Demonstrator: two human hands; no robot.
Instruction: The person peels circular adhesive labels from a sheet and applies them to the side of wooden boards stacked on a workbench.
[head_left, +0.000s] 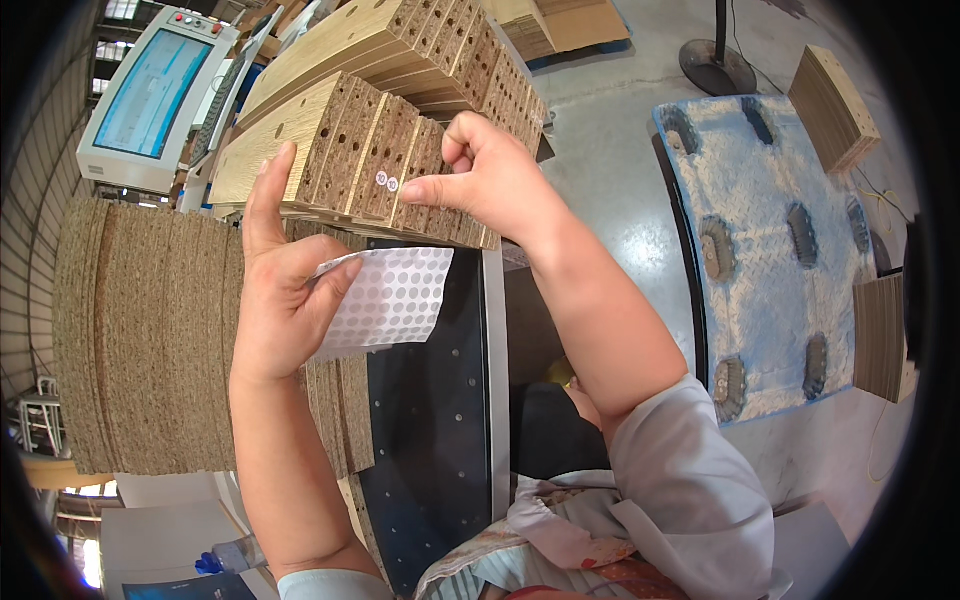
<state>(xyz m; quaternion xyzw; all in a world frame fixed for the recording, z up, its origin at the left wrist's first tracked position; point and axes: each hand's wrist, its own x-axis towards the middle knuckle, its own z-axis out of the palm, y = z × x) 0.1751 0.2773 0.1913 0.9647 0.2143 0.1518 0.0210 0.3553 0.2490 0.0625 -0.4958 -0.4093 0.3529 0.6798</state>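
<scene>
My left hand (296, 289) pinches a sheet of round stickers (401, 296) between thumb and forefinger, its other fingers raised beside the drilled boards. My right hand (480, 176) is at the edges of a row of drilled particleboard panels (367, 157) with wood-look faces. Its thumb tip touches or nearly touches the board edge beside two small round white stickers (387, 181), which bear a number. The right fingers are curled, and whether they hold a sticker cannot be told. Another row of drilled panels (442, 45) lies behind.
A large particleboard stack (150, 337) stands at left, by a dark studded table (427, 420) with a metal edge. Beyond are a monitor (154, 94) and keyboard (217, 112). At right, a blue pallet (765, 300) lies on the floor near board stacks (832, 112) and a round stand base (716, 67).
</scene>
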